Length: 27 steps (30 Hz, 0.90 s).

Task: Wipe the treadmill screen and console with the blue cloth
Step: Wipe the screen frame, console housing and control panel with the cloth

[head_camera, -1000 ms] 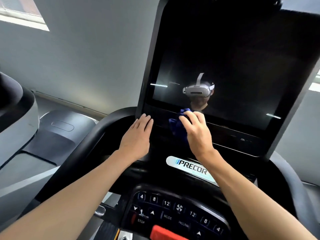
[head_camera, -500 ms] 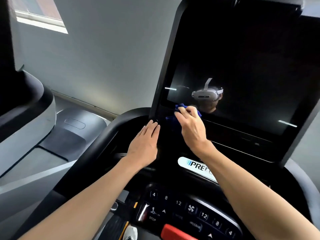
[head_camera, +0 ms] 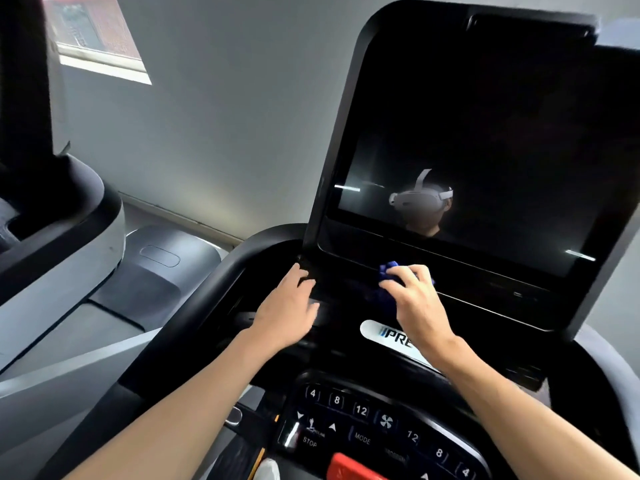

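Note:
The treadmill's big dark screen [head_camera: 485, 150] rises ahead, its glass mirroring a person with a white headset. Below it lies the black console [head_camera: 346, 355] with a white logo plate [head_camera: 384, 336] and a button panel [head_camera: 374, 424]. My right hand [head_camera: 415, 299] grips the bunched blue cloth [head_camera: 388, 275] against the black strip just under the screen's lower edge. Most of the cloth is hidden under my fingers. My left hand [head_camera: 289, 306] rests flat on the console at the screen's lower left corner, fingers straight.
A red stop tab [head_camera: 349, 467] sits at the bottom edge. The curved black handrail [head_camera: 194, 313] runs on the left. Another grey machine [head_camera: 69, 237] stands to the left. Behind is a grey wall with a window [head_camera: 100, 43].
My right hand and the cloth have slid down off the screen's lower left glass and to the right, onto the strip below. My left hand stays at the corner. The view has shifted.

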Available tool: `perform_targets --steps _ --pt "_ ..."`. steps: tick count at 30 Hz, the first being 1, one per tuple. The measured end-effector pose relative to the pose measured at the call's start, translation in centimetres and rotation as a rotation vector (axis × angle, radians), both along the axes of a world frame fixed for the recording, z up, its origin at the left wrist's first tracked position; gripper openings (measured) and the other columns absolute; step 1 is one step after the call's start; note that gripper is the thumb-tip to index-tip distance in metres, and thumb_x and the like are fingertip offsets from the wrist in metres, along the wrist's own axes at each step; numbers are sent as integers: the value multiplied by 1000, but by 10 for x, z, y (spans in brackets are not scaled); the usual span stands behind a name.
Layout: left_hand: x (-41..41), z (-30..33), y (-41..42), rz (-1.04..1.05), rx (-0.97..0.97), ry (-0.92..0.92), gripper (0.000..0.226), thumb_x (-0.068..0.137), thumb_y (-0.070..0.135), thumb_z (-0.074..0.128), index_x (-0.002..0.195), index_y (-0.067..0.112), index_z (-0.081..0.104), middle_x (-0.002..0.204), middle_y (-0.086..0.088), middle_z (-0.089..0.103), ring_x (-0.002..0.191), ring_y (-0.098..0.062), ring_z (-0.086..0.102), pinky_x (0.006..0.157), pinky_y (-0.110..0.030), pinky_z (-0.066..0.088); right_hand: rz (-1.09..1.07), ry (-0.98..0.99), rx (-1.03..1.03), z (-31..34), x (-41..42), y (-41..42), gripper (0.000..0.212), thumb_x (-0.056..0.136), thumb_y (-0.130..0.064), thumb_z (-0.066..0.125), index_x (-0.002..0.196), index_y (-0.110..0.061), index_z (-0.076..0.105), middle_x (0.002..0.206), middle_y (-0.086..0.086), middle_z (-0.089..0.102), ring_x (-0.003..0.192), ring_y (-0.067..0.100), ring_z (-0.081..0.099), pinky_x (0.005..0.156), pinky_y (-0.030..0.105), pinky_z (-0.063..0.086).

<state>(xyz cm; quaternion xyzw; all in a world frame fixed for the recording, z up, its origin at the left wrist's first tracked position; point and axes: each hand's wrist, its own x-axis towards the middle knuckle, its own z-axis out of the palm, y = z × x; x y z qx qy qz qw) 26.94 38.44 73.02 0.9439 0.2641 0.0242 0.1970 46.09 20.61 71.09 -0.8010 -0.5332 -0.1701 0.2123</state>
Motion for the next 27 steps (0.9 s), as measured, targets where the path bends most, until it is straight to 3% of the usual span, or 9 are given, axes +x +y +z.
perform_targets --steps 2,5,7,9,14,17,20,25,27 --pt "6 11 -16 63 -225 -90 56 101 48 55 147 15 50 152 4 44 145 -10 36 109 -20 32 -65 222 85 14 -18 -11 25 82 -4 62 105 -11 70 115 -1 63 104 29 50 90 36 49" --pt "16 36 -42 123 -690 -197 67 88 70 58 130 19 66 116 16 69 103 1 64 92 -17 47 -63 567 210 40 -47 -17 53 71 8 72 113 -22 58 113 -35 53 99 23 58 79 37 56" --pt "19 49 -53 93 -935 -244 77 78 81 62 112 13 74 96 8 76 88 -10 71 89 -33 57 -46 637 270 55 -63 -20 65 70 3 80 121 -29 53 115 -32 52 104 7 58 81 24 55" --pt "16 58 -60 80 -1091 -306 64 78 67 75 109 10 76 102 -9 78 99 -28 74 96 -45 57 -6 615 274 62 -77 -24 73 69 -5 88 129 -25 52 119 -17 53 110 -4 55 88 11 47" --pt "-1 76 -61 55 -1213 -451 20 93 14 72 112 8 75 106 -16 77 106 -37 71 97 -48 56 -95 821 163 87 -103 -40 90 60 -31 97 137 -23 50 128 -14 53 118 -3 55 98 16 47" --pt "-20 89 -57 -23 -1273 -451 26 93 3 69 118 8 71 113 -15 75 107 -33 71 95 -44 57 -74 1196 169 104 -122 -48 51 89 -44 72 127 -10 65 112 -2 74 107 13 70 95 32 55" --pt "-48 102 -54 -64 -1341 -408 32 91 -4 68 122 5 68 116 -16 74 105 -29 72 87 -36 59 -104 1548 328 112 -151 -43 54 93 -49 59 105 2 74 105 24 74 100 37 71 94 47 53" --pt "-96 103 -39 -6 -1380 -398 28 95 17 69 119 2 69 111 -17 75 108 -32 71 96 -44 58 -191 1588 633 120 -205 -32 24 97 -17 64 99 7 69 94 23 73 77 26 70 68 36 56" --pt "-113 95 -36 91 -1368 -404 30 93 24 73 110 0 69 105 -17 76 100 -32 74 88 -46 60 -278 1565 703 116 -228 -29 14 97 -11 64 91 2 67 84 17 73 70 22 69 62 34 54"
